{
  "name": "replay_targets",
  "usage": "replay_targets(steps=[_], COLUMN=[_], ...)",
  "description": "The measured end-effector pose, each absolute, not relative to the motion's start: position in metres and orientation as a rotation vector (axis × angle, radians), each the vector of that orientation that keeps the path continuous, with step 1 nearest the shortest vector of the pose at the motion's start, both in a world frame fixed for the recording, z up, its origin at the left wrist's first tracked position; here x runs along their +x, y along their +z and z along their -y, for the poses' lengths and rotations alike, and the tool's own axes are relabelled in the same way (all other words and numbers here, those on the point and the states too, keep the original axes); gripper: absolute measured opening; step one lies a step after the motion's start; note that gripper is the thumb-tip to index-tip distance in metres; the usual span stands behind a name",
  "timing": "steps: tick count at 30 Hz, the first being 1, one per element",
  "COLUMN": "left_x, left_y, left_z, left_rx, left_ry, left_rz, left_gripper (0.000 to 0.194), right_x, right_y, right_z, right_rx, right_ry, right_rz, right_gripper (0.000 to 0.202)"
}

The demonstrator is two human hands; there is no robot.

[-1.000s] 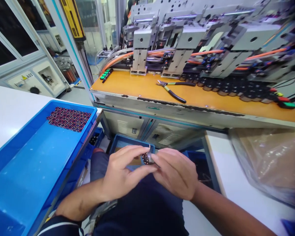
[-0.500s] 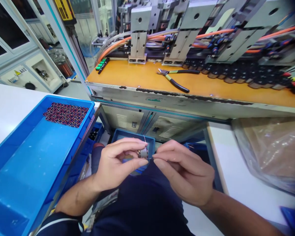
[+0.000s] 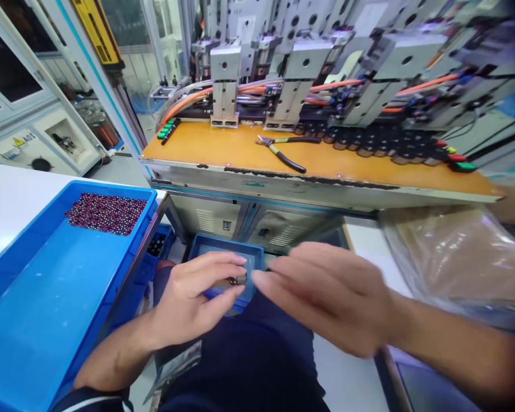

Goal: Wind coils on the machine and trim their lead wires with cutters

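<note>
Component [image 3: 240, 280] | held in left hand [image 3: 193, 294] | right hand [image 3: 332, 297] just beside, grip unclear

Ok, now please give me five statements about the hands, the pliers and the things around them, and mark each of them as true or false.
1. The left hand holds a small metallic part. True.
2. The right hand grips the pliers. False: the pliers lie on the orange worktop, apart from both hands.
3. Small dark red parts fill the whole large blue tray. False: they cover only an area at its far end.
4. A row of black parts stands on the orange worktop. True.
5. The clear plastic bag lies left of the hands. False: it is on the right side.
</note>
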State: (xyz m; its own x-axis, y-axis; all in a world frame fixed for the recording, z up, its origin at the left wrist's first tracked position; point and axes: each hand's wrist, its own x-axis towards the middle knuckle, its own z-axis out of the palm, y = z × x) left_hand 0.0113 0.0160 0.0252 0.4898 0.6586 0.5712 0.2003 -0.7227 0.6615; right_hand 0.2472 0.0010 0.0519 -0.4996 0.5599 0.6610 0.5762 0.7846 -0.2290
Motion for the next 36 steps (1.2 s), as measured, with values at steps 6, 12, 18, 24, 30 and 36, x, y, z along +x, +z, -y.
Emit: replay_targets(steps=[6,12,18,24,30,36], left_x=[0.008,0.000,0.000,-0.002,-0.009,-0.008], left_y=[0.023,0.015,0.010,0.009,0.007,0.005], left_z=[-0.011,-0.011,-0.013,-0.013,-0.013,-0.016], left_rx=[2.145,2.067,1.905,1.804,1.793,1.775], left_ry=[1.182,1.203,1.321,1.382,1.422,1.447], left_rz=[-0.710,-0.661,-0.785,-0.855,-0.933,-0.949], left_gripper=[0.026,0.026,0.033,0.031,0.031,0.028], right_x=[0.227,0.224,0.259,0.277,0.286,0.316], right_y=[0.055,0.065,0.068,0.048,0.051,0.048], right_z=[-0.014,-0.018,-0.128,-0.208,-0.208,-0.186], right_rx=[-0.773,-1.107,-1.490,-1.798,-1.887,-1.813], right_ry=[0.241,1.814,0.068,-0.172,-0.146,-0.141], right_rz=[2.450,1.937,2.079,2.337,2.454,2.512], right_gripper=[0.033,0.035,0.040,0.057,0.064,0.054])
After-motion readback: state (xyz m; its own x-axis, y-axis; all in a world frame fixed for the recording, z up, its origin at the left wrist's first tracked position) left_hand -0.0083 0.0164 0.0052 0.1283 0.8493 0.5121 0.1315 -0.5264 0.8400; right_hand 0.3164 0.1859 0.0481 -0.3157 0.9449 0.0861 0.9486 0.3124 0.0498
